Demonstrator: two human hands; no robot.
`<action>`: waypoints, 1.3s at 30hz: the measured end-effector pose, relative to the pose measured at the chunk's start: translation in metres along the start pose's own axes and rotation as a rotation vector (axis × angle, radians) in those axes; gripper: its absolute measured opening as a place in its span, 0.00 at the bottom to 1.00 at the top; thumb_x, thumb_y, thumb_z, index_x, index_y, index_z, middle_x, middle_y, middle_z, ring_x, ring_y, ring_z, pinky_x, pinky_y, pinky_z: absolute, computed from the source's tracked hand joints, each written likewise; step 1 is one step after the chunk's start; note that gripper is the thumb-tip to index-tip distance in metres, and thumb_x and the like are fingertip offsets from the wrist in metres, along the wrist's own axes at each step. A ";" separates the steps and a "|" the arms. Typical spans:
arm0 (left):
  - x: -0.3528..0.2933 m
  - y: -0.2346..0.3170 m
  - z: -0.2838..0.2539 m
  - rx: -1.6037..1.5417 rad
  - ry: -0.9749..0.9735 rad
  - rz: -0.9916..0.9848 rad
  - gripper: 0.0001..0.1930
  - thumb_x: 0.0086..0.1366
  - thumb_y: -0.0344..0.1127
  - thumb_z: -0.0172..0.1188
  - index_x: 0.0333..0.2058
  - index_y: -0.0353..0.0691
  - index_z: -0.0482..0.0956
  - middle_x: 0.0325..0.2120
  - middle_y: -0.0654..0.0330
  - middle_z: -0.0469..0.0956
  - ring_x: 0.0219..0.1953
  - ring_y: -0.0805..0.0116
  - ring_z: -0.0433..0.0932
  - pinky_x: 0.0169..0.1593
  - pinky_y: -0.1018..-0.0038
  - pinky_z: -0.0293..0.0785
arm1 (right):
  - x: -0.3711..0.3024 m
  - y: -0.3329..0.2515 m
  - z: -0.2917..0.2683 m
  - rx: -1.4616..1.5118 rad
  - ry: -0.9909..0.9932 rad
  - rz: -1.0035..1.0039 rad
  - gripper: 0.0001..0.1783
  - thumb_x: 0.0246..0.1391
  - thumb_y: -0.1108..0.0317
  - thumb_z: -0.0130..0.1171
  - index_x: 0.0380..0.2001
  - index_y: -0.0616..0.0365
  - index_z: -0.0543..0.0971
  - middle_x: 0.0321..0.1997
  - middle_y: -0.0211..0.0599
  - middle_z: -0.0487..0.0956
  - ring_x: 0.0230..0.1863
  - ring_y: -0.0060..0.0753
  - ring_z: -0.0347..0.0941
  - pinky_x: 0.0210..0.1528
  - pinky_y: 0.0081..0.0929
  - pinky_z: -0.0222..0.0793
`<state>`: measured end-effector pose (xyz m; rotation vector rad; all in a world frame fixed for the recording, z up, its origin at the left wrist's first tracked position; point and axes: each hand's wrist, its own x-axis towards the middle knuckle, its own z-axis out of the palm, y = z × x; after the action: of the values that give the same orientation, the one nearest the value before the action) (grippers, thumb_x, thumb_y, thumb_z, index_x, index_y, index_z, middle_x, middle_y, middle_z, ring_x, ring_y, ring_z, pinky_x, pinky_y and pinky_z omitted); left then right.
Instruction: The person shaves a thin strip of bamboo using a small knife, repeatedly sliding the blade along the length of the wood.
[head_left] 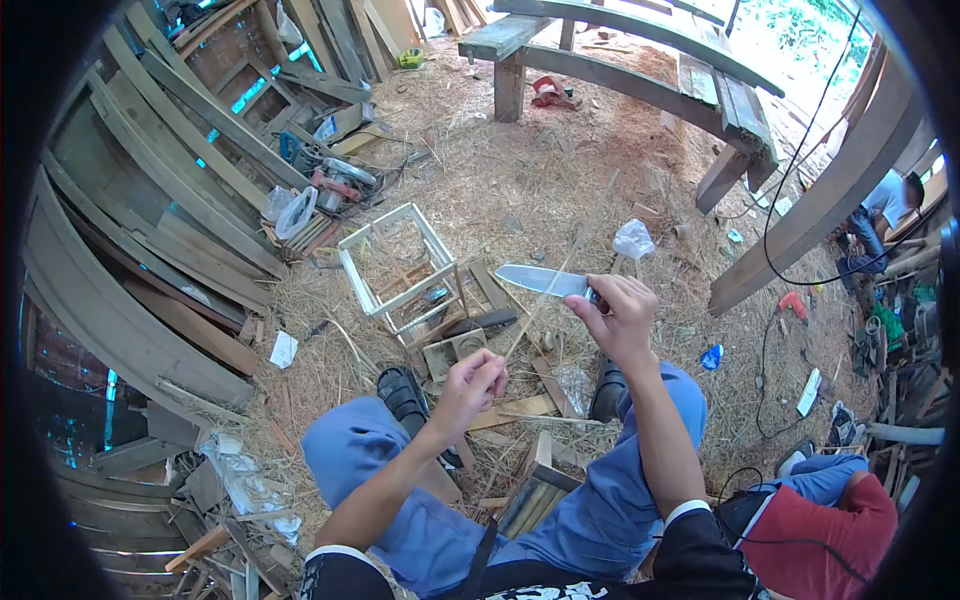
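Observation:
My left hand (472, 390) is closed round the near end of a thin, pale wooden strip (525, 328), which slants up and away to the right. In my right hand (622, 312) is a knife (535, 278), gripped by its handle, its broad blade pointing left. The blade crosses the strip partway along; whether the two touch I cannot tell. Below and beyond my hands stands a small open frame of light wood (412, 291) on the floor. Between my legs a wooden box (542, 476) holds several bamboo-like pieces.
A long wooden bench (640, 75) stands at the far side. Planks (150, 180) lean along the left wall, with a circular saw (345, 180) near them. At lower right sits a person in a red shirt (825, 525); another person (888, 210) is farther back. Shavings litter the floor.

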<state>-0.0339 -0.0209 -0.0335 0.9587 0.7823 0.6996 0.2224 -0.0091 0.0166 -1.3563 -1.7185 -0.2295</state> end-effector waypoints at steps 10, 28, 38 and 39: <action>0.004 0.000 0.020 0.088 0.081 0.295 0.14 0.74 0.38 0.53 0.50 0.36 0.77 0.23 0.68 0.73 0.20 0.86 0.60 0.22 0.85 0.56 | 0.000 -0.003 0.005 0.029 -0.004 -0.003 0.21 0.45 0.50 0.72 0.27 0.57 0.81 0.20 0.33 0.79 0.21 0.34 0.75 0.26 0.30 0.64; 0.007 0.022 0.025 0.053 0.062 0.214 0.11 0.75 0.36 0.50 0.51 0.38 0.72 0.27 0.62 0.77 0.21 0.86 0.63 0.23 0.85 0.58 | -0.001 -0.004 0.009 0.063 -0.035 -0.085 0.22 0.44 0.48 0.73 0.26 0.57 0.81 0.19 0.33 0.77 0.20 0.34 0.74 0.26 0.30 0.65; 0.014 0.023 0.036 0.048 0.093 0.301 0.14 0.75 0.34 0.50 0.54 0.35 0.74 0.26 0.65 0.74 0.20 0.86 0.61 0.23 0.85 0.56 | -0.005 -0.009 0.018 0.112 -0.036 -0.112 0.22 0.44 0.48 0.72 0.27 0.57 0.81 0.18 0.31 0.77 0.20 0.32 0.75 0.25 0.30 0.65; 0.015 0.023 0.037 0.076 0.084 0.282 0.13 0.75 0.34 0.50 0.53 0.35 0.75 0.26 0.66 0.73 0.20 0.86 0.61 0.23 0.84 0.56 | -0.007 -0.009 0.017 0.124 -0.041 -0.131 0.22 0.44 0.47 0.72 0.26 0.56 0.81 0.18 0.31 0.77 0.20 0.32 0.74 0.24 0.30 0.65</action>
<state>0.0003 -0.0155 -0.0033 1.1268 0.7584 0.9649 0.2055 -0.0063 0.0051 -1.1678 -1.8270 -0.1663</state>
